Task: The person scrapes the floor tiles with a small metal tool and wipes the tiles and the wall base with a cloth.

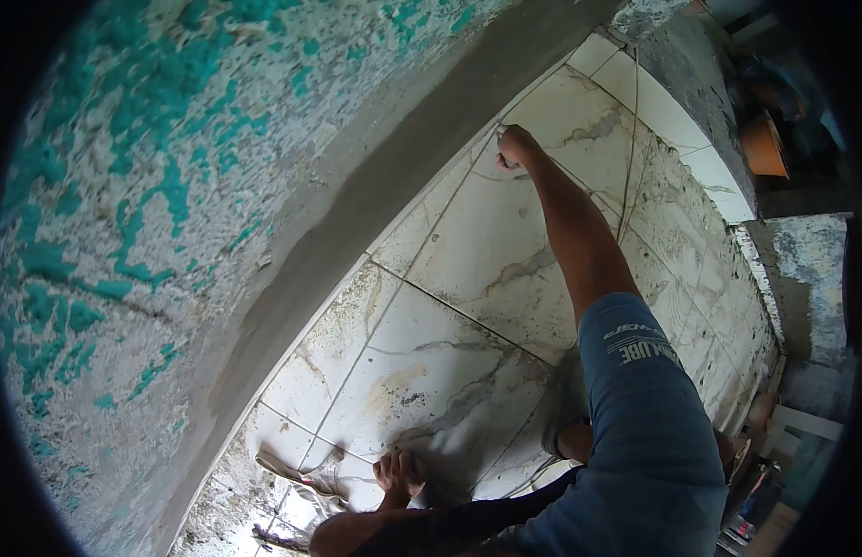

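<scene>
My right hand (512, 148), at the end of an outstretched arm in a blue sleeve, is closed against the marbled white tiles (477, 232). It sits beside a seam, close to the wall's foot. Whatever its fingers hold, if anything, is too small or hidden to make out. My left hand (398, 472) rests on the tiles near the bottom of the view, fingers apart and pressed down, with nothing seen in it. Left of it lies a pale, thin, stick-like object (280, 466) with a bent end.
A wall (124, 213) with peeling turquoise paint rises on the left, with a grey plaster band (375, 176) along its base. A thin cord (632, 139) crosses the tiles. An orange container (763, 148) stands at the upper right. A dark twig-like piece (278, 538) lies at the bottom.
</scene>
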### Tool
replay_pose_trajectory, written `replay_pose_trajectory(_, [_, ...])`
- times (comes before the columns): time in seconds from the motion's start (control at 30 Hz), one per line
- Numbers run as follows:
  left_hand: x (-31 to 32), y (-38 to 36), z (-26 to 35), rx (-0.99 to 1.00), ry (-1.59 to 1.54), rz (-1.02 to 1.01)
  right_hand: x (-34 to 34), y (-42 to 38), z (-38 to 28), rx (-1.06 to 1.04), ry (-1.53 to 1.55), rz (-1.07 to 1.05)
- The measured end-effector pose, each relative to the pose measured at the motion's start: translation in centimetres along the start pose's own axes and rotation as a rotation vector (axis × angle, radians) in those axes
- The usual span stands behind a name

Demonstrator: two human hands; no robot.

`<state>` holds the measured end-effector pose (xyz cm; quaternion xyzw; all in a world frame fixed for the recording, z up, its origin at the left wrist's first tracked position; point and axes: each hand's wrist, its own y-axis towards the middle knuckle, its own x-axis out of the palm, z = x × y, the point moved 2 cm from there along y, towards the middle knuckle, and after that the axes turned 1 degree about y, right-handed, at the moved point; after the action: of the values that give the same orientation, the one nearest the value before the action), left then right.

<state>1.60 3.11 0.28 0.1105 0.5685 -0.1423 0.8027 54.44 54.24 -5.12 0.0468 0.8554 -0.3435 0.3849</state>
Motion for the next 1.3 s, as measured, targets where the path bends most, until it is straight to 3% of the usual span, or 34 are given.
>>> replay_pose_trajectory(0.03, [-0.1, -0.1, 0.1, -0.008, 0.006, 0.0, 0.2, -1.0, -0.5, -0.012, -0.019, -0.011])
replay_pose_trajectory(0.07, [0.0, -0.3, 0.1, -0.01, 0.002, 0.0, 2.3, 5.1, 3.7, -0.372, -0.275, -0.006])
replay_pose_trajectory(0.17, [0.2, -0.7, -0.2, 0.002, -0.017, 0.005, 2.0, -7.7, -3.6, 0.213, 0.364, -0.141])
replay_pose_trajectory(0.23, [0.1, -0.6, -0.1, -0.007, 0.003, -0.01, 6.0, -8.3, -2.1, -0.02, 0.048, -0.298])
replay_pose_trajectory(0.27, [0.0, -0.4, 0.0, 0.011, -0.02, 0.028, 6.1, -8.4, -1.4, -0.022, 0.04, -0.291])
replay_pose_trajectory(0.4, [-0.1, -0.5, -0.1, 0.013, -0.028, 0.002, 4.5, -13.6, -4.0, 0.052, 0.455, -0.224])
replay_pose_trajectory(0.5, [0.0, -0.6, 0.0, 0.01, 0.011, 0.012, 0.6, -8.0, -2.6, 0.296, 0.729, 0.034])
replay_pose_trajectory(0.57, [0.2, -0.6, 0.0, 0.003, 0.014, 0.004, -0.6, -4.9, -1.0, 0.174, 0.71, -0.03])
replay_pose_trajectory(0.63, [0.3, -0.2, 0.1, -0.005, 0.024, 0.004, -1.6, -3.6, -1.5, -0.007, 0.313, 0.049])
replay_pose_trajectory(0.77, [0.1, -0.3, 0.0, -0.012, 0.03, -0.064, -2.4, -3.9, -2.6, 0.041, 0.375, 0.045])
replay_pose_trajectory(0.83, [0.2, -0.5, 0.0, 0.004, 0.023, -0.035, -2.2, -3.7, -2.1, 0.017, 0.475, 0.138])
replay_pose_trajectory(0.97, [0.6, -0.5, -0.2, -0.003, 0.02, -0.006, -1.1, -1.4, -0.3, -0.036, 0.492, 0.101])
replay_pose_trajectory(1.03, [0.3, -0.4, -0.1, -0.002, 0.022, -0.028, -0.3, -2.7, -1.0, -0.07, 0.265, 0.072])
replay_pose_trajectory(1.07, [0.3, -0.2, 0.0, -0.001, 0.016, -0.024, 0.2, -3.5, -1.1, 0.047, 0.439, 0.043])
replay_pose_trajectory(1.17, [0.2, -0.1, 0.2, -0.013, -0.001, -0.026, 1.8, -5.2, -1.9, 0.132, 0.486, -0.036])
replay_pose_trajectory(1.2, [0.3, -0.3, 0.1, -0.016, 0.006, -0.025, 2.7, -4.7, -1.5, 0.011, 0.211, -0.017])
replay_pose_trajectory(1.23, [0.4, -0.4, 0.0, -0.019, 0.015, -0.023, 4.1, -3.1, -0.2, 0.011, 0.212, -0.019])
replay_pose_trajectory(1.3, [0.0, -0.2, 0.1, -0.016, 0.019, -0.02, 7.0, -0.2, 2.0, -0.176, -0.078, 0.036])
